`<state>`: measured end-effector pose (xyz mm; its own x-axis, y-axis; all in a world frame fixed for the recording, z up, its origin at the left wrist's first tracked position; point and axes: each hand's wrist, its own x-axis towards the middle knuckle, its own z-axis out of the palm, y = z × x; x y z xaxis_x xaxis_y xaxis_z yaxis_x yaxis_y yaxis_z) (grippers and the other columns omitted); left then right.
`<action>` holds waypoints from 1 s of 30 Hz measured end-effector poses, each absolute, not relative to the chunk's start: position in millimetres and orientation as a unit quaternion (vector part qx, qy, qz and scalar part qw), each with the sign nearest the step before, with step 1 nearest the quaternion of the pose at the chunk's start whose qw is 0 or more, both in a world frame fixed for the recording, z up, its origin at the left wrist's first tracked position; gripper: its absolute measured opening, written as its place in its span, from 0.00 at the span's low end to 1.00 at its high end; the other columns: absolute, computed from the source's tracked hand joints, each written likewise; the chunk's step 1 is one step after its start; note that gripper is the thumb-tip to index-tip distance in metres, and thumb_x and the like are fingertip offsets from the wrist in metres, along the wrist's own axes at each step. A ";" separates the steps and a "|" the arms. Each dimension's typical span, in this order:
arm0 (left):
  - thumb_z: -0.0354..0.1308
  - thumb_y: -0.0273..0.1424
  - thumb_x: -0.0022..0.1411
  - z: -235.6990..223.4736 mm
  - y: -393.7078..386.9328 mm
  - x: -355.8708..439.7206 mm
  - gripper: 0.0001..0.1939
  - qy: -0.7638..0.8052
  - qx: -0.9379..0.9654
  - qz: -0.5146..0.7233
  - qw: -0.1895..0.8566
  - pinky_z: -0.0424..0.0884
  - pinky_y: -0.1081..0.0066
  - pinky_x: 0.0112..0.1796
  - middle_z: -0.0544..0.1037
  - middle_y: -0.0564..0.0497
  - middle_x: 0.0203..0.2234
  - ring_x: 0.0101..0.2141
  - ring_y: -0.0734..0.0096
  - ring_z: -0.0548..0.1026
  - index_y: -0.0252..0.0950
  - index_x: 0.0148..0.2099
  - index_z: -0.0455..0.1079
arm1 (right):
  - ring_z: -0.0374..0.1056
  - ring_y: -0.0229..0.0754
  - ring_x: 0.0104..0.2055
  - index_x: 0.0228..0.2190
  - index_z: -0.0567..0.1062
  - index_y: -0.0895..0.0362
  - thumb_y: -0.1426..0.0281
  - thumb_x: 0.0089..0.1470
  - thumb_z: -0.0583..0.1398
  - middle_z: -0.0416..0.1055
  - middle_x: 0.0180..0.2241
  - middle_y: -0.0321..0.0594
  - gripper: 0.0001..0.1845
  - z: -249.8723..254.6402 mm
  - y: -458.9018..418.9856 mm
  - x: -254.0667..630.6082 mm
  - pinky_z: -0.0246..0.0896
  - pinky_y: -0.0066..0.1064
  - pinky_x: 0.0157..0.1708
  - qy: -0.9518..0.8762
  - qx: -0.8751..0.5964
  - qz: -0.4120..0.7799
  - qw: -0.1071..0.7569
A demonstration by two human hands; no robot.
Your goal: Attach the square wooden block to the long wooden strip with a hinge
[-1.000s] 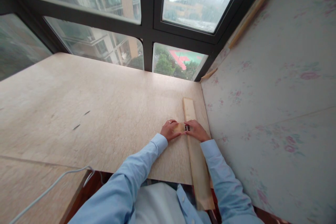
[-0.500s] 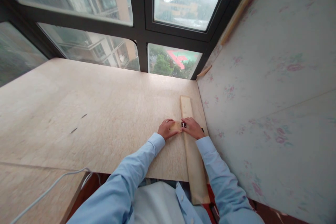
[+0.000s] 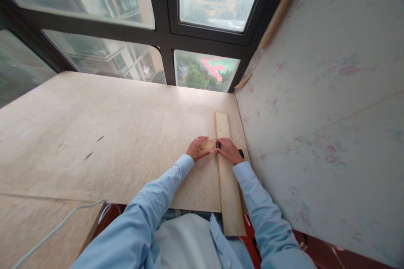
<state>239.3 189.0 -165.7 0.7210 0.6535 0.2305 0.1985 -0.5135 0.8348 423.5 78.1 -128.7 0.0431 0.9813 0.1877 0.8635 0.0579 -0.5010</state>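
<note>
A long pale wooden plank (image 3: pixel 227 193) lies along the right side of a large plywood sheet (image 3: pixel 110 134), its near end sticking out past the sheet's front edge. My left hand (image 3: pixel 196 149) presses on a small wooden block (image 3: pixel 208 145) beside the plank; a ring shows on one finger. My right hand (image 3: pixel 229 151) rests on the plank, fingers curled at a small dark metal piece (image 3: pixel 217 144) where block and plank meet. A dark and yellow object (image 3: pixel 241 152) peeks out behind my right wrist.
A flowered wall panel (image 3: pixel 315 113) stands close on the right, and dark-framed windows (image 3: pixel 170 42) run along the far side. A white cable (image 3: pixel 63 225) hangs at the lower left over a second board (image 3: pixel 31 222). Two small dark marks (image 3: pixel 94 147) lie on the sheet.
The hands stay together on the block and plank. The view has shifted a little, so the hands and plank sit slightly higher and further left in the frame.
</note>
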 end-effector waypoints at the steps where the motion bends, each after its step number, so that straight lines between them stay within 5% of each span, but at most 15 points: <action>1: 0.71 0.37 0.44 -164.5 191.1 240.3 0.35 0.251 0.824 0.264 0.433 0.65 0.56 0.53 0.73 0.43 0.50 0.50 0.55 0.71 0.38 0.55 0.67 | 0.66 0.51 0.50 0.50 0.71 0.55 0.65 0.54 0.63 0.72 0.46 0.48 0.21 -130.0 77.4 424.5 0.61 0.44 0.51 -0.683 -0.672 0.120 0.260; 16: 0.71 0.31 0.39 -192.4 180.3 254.2 0.45 0.304 0.697 0.317 0.566 0.69 0.54 0.50 0.62 0.36 0.58 0.57 0.49 0.63 0.35 0.61 0.61 | 0.66 0.50 0.48 0.46 0.73 0.56 0.66 0.54 0.64 0.73 0.43 0.47 0.18 -135.5 79.7 427.7 0.62 0.42 0.49 -0.683 -0.661 0.124 0.284; 30: 0.73 0.29 0.37 -191.7 168.3 260.0 0.49 0.395 0.580 0.297 0.648 0.73 0.59 0.44 0.74 0.42 0.43 0.45 0.55 0.74 0.34 0.61 0.55 | 0.67 0.48 0.51 0.47 0.73 0.54 0.68 0.56 0.60 0.73 0.47 0.46 0.16 -140.2 75.2 429.2 0.61 0.43 0.52 -0.661 -0.668 0.126 0.319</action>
<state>260.0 168.3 -191.7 0.5116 0.8426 -0.1684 0.0736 0.1523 0.9856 429.2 75.2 -140.2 0.0949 0.9629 0.2525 0.8016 0.0765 -0.5929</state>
